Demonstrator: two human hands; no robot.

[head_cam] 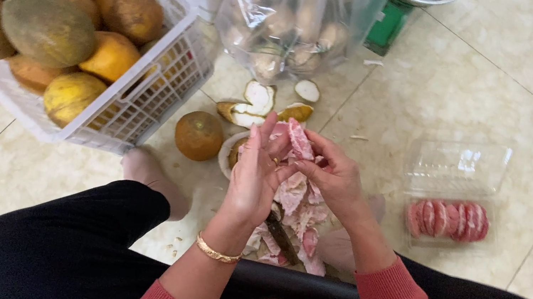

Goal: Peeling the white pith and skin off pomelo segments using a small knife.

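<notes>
- Both hands work close over the lap; the left hand (253, 176), gold bangle at the wrist, curls its fingers around the pale pink peeled pomelo segment (298, 139), closed snugly on it, not squeezing
- The right hand (332, 176) pinches the segment's white membrane between thumb and fingertips, nearly shut; best to peel in short, gentle strips so the flesh stays whole
- Below lies a heap of torn pink-white membrane scraps (294, 222)
- Right, a clear plastic clamshell tray (458, 167) holds peeled segments in a row
- Farther left, a round brownish-orange whole pomelo (199, 135) sits beside the white plastic crate of fruit (163, 75)

Left hand (254, 173) and right hand (331, 175) raised together, fingers curled, pinching.
</notes>
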